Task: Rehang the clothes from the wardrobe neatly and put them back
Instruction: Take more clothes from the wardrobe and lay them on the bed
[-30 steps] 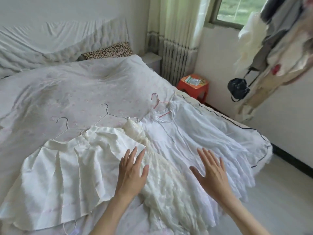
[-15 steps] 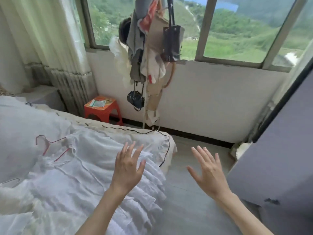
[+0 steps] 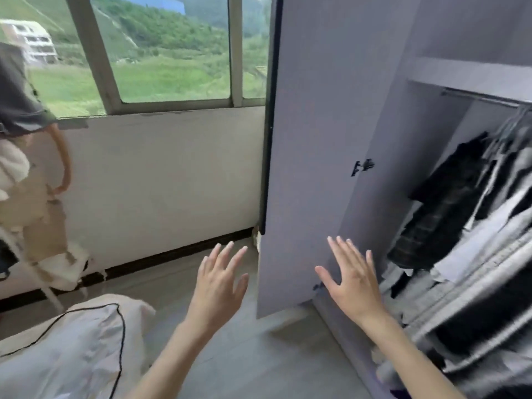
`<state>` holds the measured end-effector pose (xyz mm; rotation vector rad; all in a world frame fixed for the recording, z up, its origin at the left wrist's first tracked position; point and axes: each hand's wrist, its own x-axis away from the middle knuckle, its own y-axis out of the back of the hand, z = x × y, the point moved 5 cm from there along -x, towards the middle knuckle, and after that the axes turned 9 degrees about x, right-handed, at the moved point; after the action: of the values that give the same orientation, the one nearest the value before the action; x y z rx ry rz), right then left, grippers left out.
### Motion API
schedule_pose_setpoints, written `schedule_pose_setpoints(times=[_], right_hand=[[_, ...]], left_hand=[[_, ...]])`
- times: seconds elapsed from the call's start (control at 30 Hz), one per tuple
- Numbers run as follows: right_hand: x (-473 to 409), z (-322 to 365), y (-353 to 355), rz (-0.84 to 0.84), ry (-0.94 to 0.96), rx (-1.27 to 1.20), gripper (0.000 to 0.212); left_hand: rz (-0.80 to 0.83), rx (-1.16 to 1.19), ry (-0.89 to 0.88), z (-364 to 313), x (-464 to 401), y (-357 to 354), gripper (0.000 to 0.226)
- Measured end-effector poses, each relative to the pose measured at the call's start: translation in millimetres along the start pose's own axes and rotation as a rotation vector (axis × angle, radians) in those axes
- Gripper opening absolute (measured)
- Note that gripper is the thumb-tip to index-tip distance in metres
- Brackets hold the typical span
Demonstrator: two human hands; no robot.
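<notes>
While both of your hands hang in the air with nothing in them, your left hand (image 3: 220, 279) sits at about 6 o'clock in the view, back of the hand toward you, fingers straight and spread, thumb out to the right; your right hand (image 3: 349, 276) is just right of it at about 5 o'clock, fingers also straight and fanned apart, thumb out to the left; neither hand touches anything, and they are apart from each other. Wardrobe door (image 3: 322, 145) stands open between the two hands' background, its edge at 12 o'clock running down to centre; right hand overlaps the door's lower part in view, contact not evident. Clothes (image 3: 460, 214) hang inside the wardrobe at 3 o'clock, dark and grey pieces bunched on a rail (image 3: 483, 100), blurred, so individual items cannot be told apart. Bed corner (image 3: 72, 344) with pale cover and dark piping at 7 o'clock, below and left of your left forearm. Window (image 3: 161, 50) at 11 o'clock; garments on a stand (image 3: 23, 156) at 9 o'clock against the wall.
</notes>
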<state>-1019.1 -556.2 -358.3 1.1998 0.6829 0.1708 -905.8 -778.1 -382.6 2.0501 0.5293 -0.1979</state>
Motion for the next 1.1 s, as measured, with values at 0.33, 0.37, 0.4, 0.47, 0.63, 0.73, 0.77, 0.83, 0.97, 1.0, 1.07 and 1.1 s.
schedule_pose_setpoints(times=[0.33, 0.37, 0.4, 0.47, 0.63, 0.73, 0.77, 0.83, 0.97, 1.0, 1.07, 1.1], right_hand=[[-52.6, -137.6, 6.2, -0.008, -0.398, 0.192, 0.085], [-54.9, -148.3, 8.6, -0.011, -0.430, 0.204, 0.084], [-56.0, -158.2, 10.7, -0.007, -0.457, 0.220, 0.083], [-56.1, -178.1, 13.9, -0.003, -0.502, 0.253, 0.082], [-63.9, -234.3, 22.5, -0.029, -0.578, 0.301, 0.075], [-81.5, -275.0, 28.4, -0.039, -0.584, 0.335, 0.070], [-89.7, -289.6, 31.0, -0.049, -0.575, 0.355, 0.068], [-108.5, -318.4, 37.2, -0.088, -0.544, 0.394, 0.061], [-154.6, -373.3, 57.4, -0.216, -0.494, 0.403, 0.054], [-166.2, -388.9, 62.7, -0.244, -0.475, 0.407, 0.053], [-183.9, -410.1, 69.0, -0.269, -0.428, 0.445, 0.050], [-190.2, -423.8, 70.4, -0.261, -0.415, 0.468, 0.048]], left_hand=[[0.274, 0.215, -0.206, -71.3, -146.5, -123.3, 0.070], [0.292, 0.248, -0.222, -80.3, -160.9, -132.5, 0.074], [0.307, 0.279, -0.244, -90.3, -174.0, -141.1, 0.075], [0.332, 0.328, -0.295, -112.7, -197.1, -156.9, 0.072], [0.431, 0.427, -0.399, -168.7, -238.3, -208.6, 0.047], [0.479, 0.495, -0.429, -200.8, -254.8, -241.2, 0.044], [0.487, 0.523, -0.428, -212.3, -261.9, -250.1, 0.044], [0.504, 0.591, -0.400, -234.6, -277.7, -268.6, 0.042], [0.573, 0.744, -0.239, -284.3, -320.4, -304.5, 0.036], [0.569, 0.749, -0.227, -300.6, -333.4, -316.7, 0.036], [0.540, 0.749, -0.231, -328.6, -356.7, -332.7, 0.036], [0.525, 0.755, -0.237, -345.7, -368.1, -342.5, 0.036]])
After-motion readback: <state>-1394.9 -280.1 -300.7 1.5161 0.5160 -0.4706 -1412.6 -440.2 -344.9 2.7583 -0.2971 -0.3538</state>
